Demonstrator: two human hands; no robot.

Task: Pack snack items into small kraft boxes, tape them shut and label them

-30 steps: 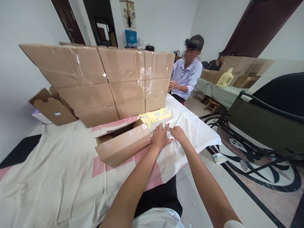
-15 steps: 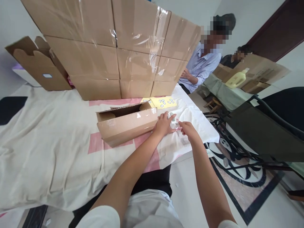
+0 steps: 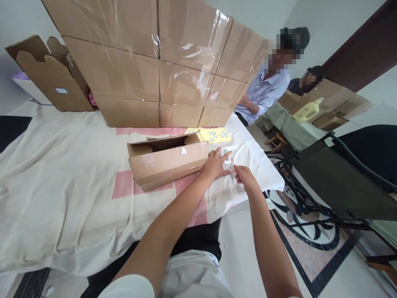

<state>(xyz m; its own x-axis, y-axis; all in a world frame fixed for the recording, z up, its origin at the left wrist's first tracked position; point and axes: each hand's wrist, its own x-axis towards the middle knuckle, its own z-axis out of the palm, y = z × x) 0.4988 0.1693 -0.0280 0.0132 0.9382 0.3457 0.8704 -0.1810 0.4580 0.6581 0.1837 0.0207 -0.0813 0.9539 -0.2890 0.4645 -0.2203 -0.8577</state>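
Observation:
My left hand [image 3: 214, 164] grips a small white object [image 3: 227, 163] with a rounded edge, against the cloth at the right end of the table; its kind is not clear. Close to the object's right side, my right hand [image 3: 245, 175] is closed in a pinch. Whatever is between those fingertips is too small or hidden to make out. Just left of my left hand lies a long, narrow cardboard box [image 3: 169, 161], its top open. Behind them is a yellow sheet [image 3: 217, 135] bearing several small blue-edged labels.
A wall of taped cardboard boxes [image 3: 182, 82] stands along the table's back. An open carton [image 3: 58, 80] is at far left. Beyond the table's right edge are a person in a light blue shirt [image 3: 269, 89], a dark folding chair [image 3: 341, 178] and a yellow jug [image 3: 308, 111].
My right fingertips have shifted slightly down and right against the white object. My left hand keeps its grip. The view has tilted a little.

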